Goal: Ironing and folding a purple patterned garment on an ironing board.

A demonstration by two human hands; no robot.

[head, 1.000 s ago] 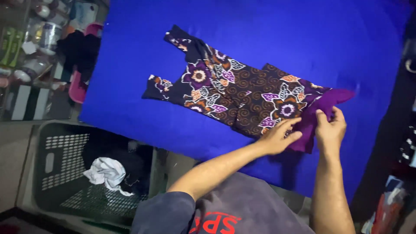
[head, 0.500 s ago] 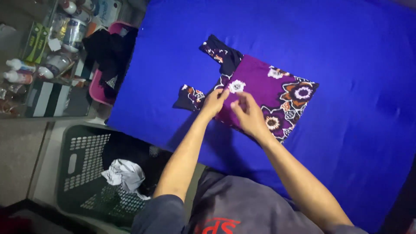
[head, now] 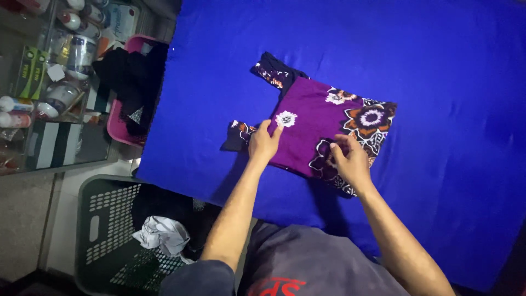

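Garment: a folded floral top (head: 323, 129), purple inner side turned up with dark flower-printed cloth showing at its right and lower edges, lies flat on the blue cloth-covered surface (head: 449, 66), nearer the surface's left edge and front edge than its far side.
Sleeves: two short dark printed sleeves stick out from the garment's left side, one toward the far edge, one toward the front.
Left hand: the left hand (head: 264, 142) rests palm down on the garment's lower left corner, fingers close together and pressed flat on the purple cloth, just beside the nearer sleeve; it grips nothing.
Right hand: the right hand (head: 350, 159) sits on the garment's front edge, fingers curled and pinching the printed hem cloth.
Garment to hands: the bulk of the garment lies beyond both hands, between them and the far side of the surface.
Laundry basket: a dark slotted laundry basket (head: 104, 219) stands below the surface's front left corner, with a crumpled white cloth (head: 161, 235) inside.
Pink tub: a pink tub (head: 118, 123) holding dark clothing sits just off the left edge.
Shelf: jars and bottles (head: 66, 55) crowd a glass shelf farther left.
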